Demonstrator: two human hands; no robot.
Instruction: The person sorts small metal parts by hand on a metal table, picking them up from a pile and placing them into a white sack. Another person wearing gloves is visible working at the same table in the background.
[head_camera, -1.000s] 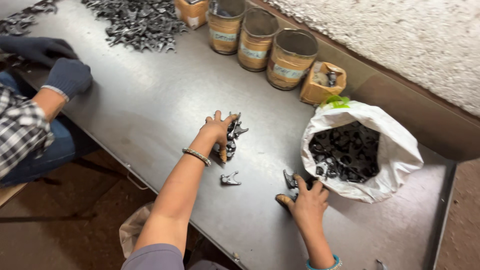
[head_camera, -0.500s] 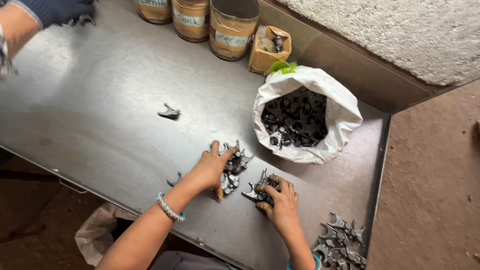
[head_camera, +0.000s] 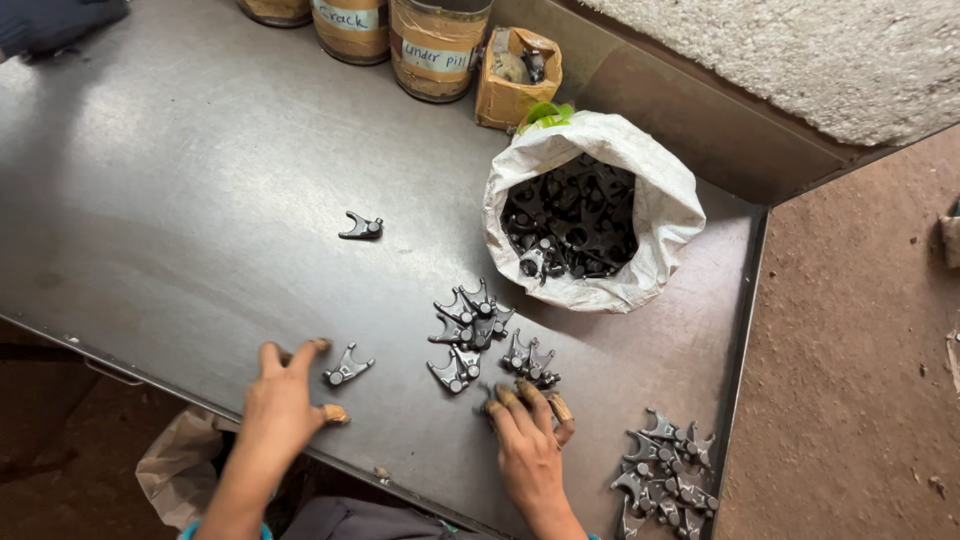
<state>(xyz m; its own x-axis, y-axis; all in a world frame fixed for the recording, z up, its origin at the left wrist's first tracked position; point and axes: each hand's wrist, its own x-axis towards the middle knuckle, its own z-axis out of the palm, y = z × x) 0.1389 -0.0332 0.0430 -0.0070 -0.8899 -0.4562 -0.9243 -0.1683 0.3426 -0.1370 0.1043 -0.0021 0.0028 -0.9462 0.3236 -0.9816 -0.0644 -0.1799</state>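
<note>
Soft daylight falls from above, leaving a broad pale sheen across the metal table (head_camera: 180, 150), faint shadows, and slight motion blur.

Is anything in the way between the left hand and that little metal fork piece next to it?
Nothing visible. The left hand lies flat on the metal table, and the fork-shaped metal part sits right beside its fingers, with only bare tabletop between them.
</note>
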